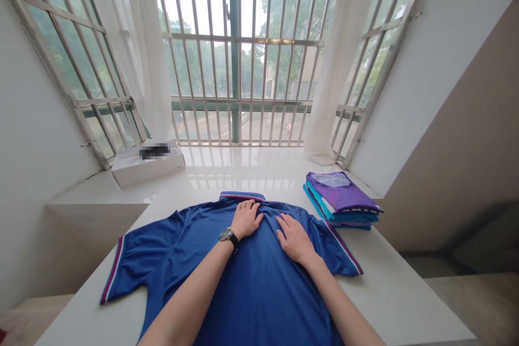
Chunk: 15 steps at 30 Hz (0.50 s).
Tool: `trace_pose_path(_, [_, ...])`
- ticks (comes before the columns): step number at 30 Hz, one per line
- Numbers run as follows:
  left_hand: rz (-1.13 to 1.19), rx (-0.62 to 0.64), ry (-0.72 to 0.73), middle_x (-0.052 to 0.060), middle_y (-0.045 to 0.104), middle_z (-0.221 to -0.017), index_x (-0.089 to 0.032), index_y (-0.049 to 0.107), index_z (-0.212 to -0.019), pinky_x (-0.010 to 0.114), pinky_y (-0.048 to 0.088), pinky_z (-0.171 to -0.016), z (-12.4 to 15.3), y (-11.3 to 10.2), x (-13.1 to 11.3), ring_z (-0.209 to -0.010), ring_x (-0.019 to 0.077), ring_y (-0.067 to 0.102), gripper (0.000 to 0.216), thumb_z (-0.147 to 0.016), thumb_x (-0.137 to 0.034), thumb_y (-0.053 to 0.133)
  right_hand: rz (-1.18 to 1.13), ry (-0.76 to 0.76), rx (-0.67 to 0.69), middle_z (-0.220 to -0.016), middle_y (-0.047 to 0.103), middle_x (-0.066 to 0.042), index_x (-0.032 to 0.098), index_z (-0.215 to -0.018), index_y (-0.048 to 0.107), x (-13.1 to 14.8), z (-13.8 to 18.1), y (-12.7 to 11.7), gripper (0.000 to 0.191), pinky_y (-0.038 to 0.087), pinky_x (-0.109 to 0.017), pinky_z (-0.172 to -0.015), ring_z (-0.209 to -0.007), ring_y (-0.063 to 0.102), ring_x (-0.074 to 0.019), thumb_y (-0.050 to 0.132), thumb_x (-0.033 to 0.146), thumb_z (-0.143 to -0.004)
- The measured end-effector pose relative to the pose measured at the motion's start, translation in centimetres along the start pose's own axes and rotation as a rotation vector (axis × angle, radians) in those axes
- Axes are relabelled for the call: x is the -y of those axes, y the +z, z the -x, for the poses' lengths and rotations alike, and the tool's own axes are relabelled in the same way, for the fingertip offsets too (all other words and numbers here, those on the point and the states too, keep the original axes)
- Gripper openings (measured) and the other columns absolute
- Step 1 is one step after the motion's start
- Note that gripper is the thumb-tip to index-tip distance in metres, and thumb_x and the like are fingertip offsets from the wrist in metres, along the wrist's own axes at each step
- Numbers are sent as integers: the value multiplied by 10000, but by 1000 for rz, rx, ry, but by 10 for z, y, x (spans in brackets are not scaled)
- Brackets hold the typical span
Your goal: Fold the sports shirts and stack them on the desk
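A blue polo shirt [259, 281] lies spread on the white surface, its collar toward the window and its short sleeves out to both sides. Red and white stripes edge the collar and cuffs. My left hand [246, 218], with a watch [229, 238] on its wrist, rests on the cloth just below the collar, fingers stretched out. Flat on the shirt to the right lies my right hand [295, 238], its fingers apart. Neither hand grips anything. The shirt's lower part runs out of view beneath my forearms.
To the right sits a stack of folded clothes [340, 194], purple on top and blue below. A white box [170, 163] stands at the back left by the curtain [152, 54]. Behind the white table [405, 292] is a barred window [243, 70].
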<state>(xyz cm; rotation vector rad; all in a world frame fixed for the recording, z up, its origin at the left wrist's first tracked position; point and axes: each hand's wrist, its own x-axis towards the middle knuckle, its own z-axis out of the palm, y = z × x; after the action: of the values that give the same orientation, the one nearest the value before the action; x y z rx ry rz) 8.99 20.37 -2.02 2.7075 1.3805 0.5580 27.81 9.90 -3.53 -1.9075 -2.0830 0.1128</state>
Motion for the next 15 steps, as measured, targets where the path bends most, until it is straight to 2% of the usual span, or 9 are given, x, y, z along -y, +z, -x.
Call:
trace_pose_path(4, [-3,7,15,101,531,-1395,-228,545,-1360,444,307,-1109,-3,8,13,-1290,294,447,487,-952,-484,471,64,134,43,-1587,335,-101,206,-1503,406,16,9,-3,704,128,-586,-1183,-1468,223,-378,418,596,-917])
trace_pose_path(6, [-29,31,4,98,513,-1418,-258,528,-1383,455,293,-1117,-7,9,22,-1307,305,435,523,-945,-534,454,26,140,64,-1587,337,-93,221,-1492,424,13,11,-5,708,132,-577,-1185,-1472,221,-364,382,636,-920])
trace_pose_path(10, [-72,81,-47,119,486,-1456,-274,490,-1426,475,258,-1137,-16,9,38,-1346,323,415,593,-936,-600,420,-20,151,8,-1564,376,-118,159,-1467,452,-21,16,-12,655,236,-430,-1190,-1460,291,-272,300,557,-970])
trace_pose_path(15, [-70,88,-35,119,495,-1456,-270,473,-1444,472,229,-1153,-18,9,46,-1358,315,410,616,-940,-615,391,68,316,-36,-1561,361,-169,59,-1496,375,-65,35,-7,754,269,-450,-1179,-1451,313,-296,314,572,-947])
